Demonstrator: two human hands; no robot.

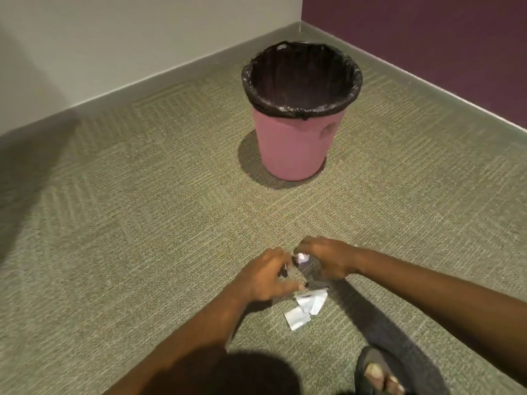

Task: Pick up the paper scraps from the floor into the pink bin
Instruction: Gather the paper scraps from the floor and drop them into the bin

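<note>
The pink bin point(293, 146), lined with a black bag, stands upright on the carpet near the room's corner. Well in front of it, my right hand point(328, 259) is curled low over the floor with a small crumpled white scrap point(387, 258) at its fingertips. My left hand point(266, 277) sits close beside it, fingers bent; whether it holds anything is hidden. Just below both hands, flat white paper scraps point(306, 307) lie on the carpet.
Green-grey patterned carpet point(142, 223) covers the floor. A white wall point(114, 38) and a purple wall point(427, 38) meet behind the bin. My sandalled foot point(376, 372) shows at the bottom right.
</note>
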